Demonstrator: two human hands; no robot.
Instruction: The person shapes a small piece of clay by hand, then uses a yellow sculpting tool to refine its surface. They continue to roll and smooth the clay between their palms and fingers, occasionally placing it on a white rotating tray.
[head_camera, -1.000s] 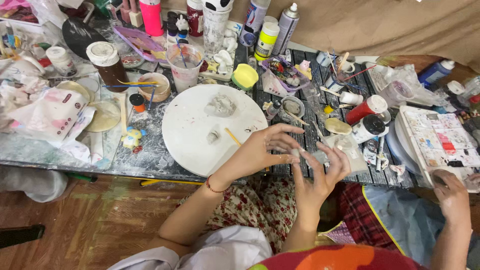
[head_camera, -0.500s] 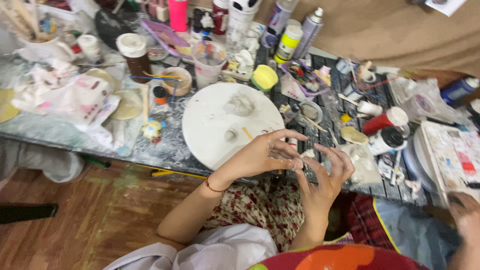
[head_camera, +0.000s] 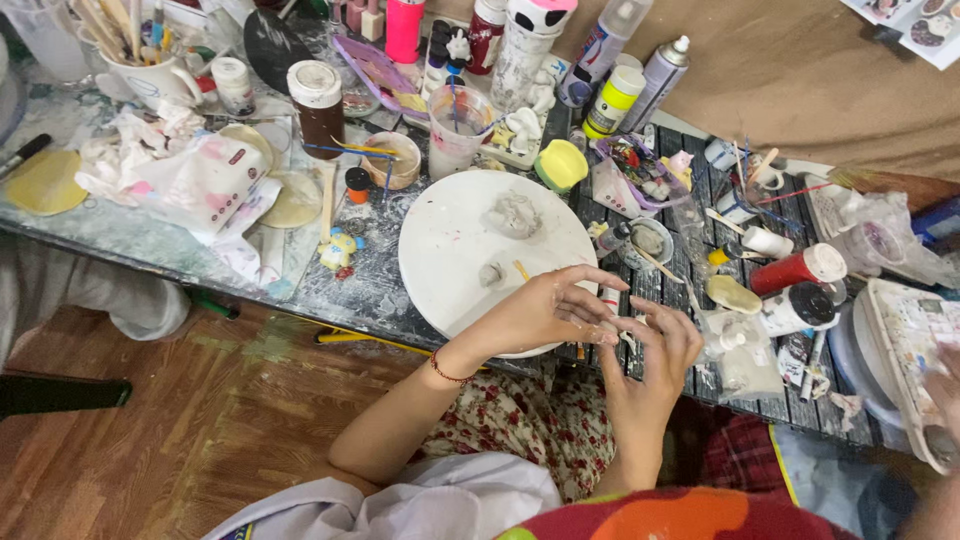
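Compared to a moment earlier, both hands had barely shifted, still meeting at the near edge of the round white board (head_camera: 455, 250) on the messy tabletop (head_camera: 130, 235). Left hand (head_camera: 545, 310) and right hand (head_camera: 650, 355) had fingertips pinched together on a tiny bit of clay (head_camera: 612, 336), too small to see properly. Two grey clay lumps (head_camera: 515, 213) sat on the board, well apart from the hands.

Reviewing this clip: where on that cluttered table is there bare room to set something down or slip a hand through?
Best patch: the round white board, bare left of its two clay lumps. Another strip lies on the glass top between the yellow disc and the crumpled tissues. Right of the board, jars and tubes crowd the slats by the left hand and right hand.
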